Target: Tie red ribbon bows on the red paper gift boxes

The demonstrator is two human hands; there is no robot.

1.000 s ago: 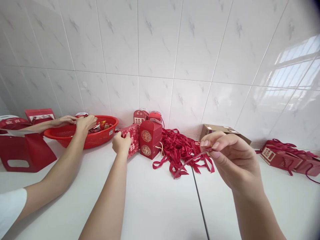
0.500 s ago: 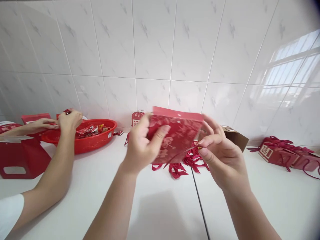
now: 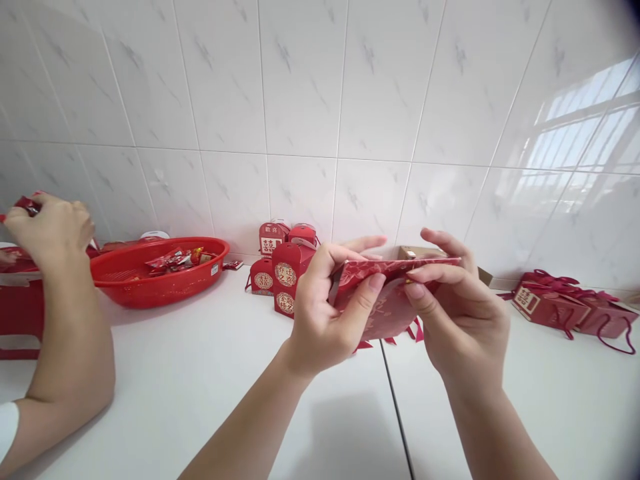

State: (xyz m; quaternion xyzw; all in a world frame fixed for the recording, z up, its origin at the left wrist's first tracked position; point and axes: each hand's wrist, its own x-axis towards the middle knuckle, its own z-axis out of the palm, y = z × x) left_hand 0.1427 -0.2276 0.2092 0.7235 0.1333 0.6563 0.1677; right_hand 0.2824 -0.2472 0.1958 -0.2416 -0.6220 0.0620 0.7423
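A red patterned gift box (image 3: 387,317) hangs above the table, tilted so that its upper edge faces me. My left hand (image 3: 327,310) grips its left side, with the thumb on the front. At the box's upper edge, my right hand (image 3: 457,317) pinches the small gold tip of a dark red cord between thumb and forefinger. The other right fingers are raised behind the edge. Most of the cord is hidden by the fingers and box. Red ribbons (image 3: 364,345) lie on the table below, mostly covered by the box.
At the left, a co-worker's hand (image 3: 55,227) holds red wrapped pieces beside a red plastic basin (image 3: 165,288) of candies. Several small red boxes (image 3: 286,277) stand near the wall. Ribboned boxes (image 3: 550,303) sit at the right, and a cardboard box (image 3: 423,253) stands behind my hands.
The box has tipped so its upper edge turns toward me, and my left hand has moved right. My right hand has brought the cord tip to that edge. The co-worker's hand has moved left.
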